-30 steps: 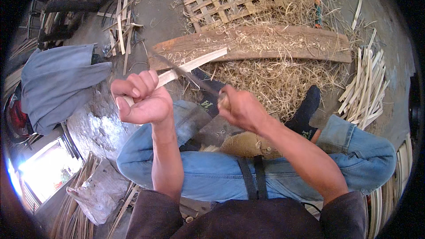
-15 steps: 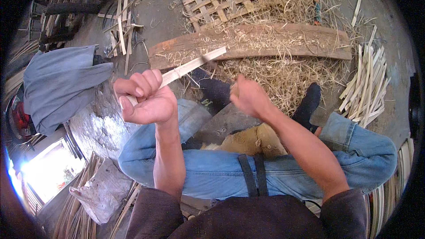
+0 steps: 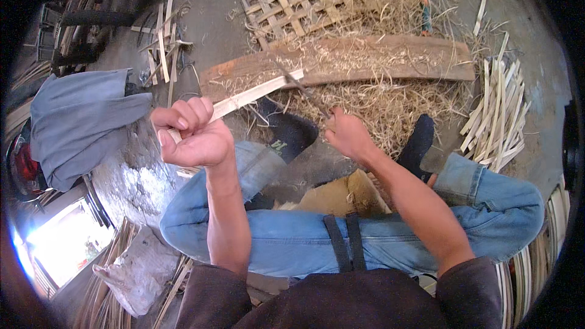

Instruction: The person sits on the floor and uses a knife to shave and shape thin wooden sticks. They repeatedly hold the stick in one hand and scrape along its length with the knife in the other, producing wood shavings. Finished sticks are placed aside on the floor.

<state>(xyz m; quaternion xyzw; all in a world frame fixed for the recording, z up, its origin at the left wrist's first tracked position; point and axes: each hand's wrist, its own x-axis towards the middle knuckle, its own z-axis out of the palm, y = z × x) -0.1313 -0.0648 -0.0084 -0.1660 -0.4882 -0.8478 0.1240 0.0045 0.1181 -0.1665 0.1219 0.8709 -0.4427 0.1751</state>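
Centrally, a pale bamboo strip (image 3: pixel 259 92) is held slanting up and to the right, its near end buried in the left hand (image 3: pixel 192 134) and its far end reaching the edge of a wooden plank (image 3: pixel 365 61). The left hand is clenched into a fist around the strip, fingers curled tight and knuckles turned upward. A dark knife (image 3: pixel 303 88) is laid across the far part of the strip, its blade running back to the right hand (image 3: pixel 347 134), which is closed about the handle; the handle itself is mostly hidden by the fingers.

Below the hands, legs in blue jeans (image 3: pixel 341 237) are seen crossed, with feet in dark socks (image 3: pixel 292 131) set among the shavings. A heap of straw-like shavings (image 3: pixel 390 100) is spread over and in front of the plank. Beyond the plank a woven bamboo mat (image 3: pixel 301 0) is lying on the ground. To the right a bundle of cut bamboo slats (image 3: pixel 496 116) is piled, well apart from the hands. On the left a grey cloth (image 3: pixel 79 119) is draped over something hidden beneath, and more loose slats (image 3: pixel 161 49) are scattered behind it.
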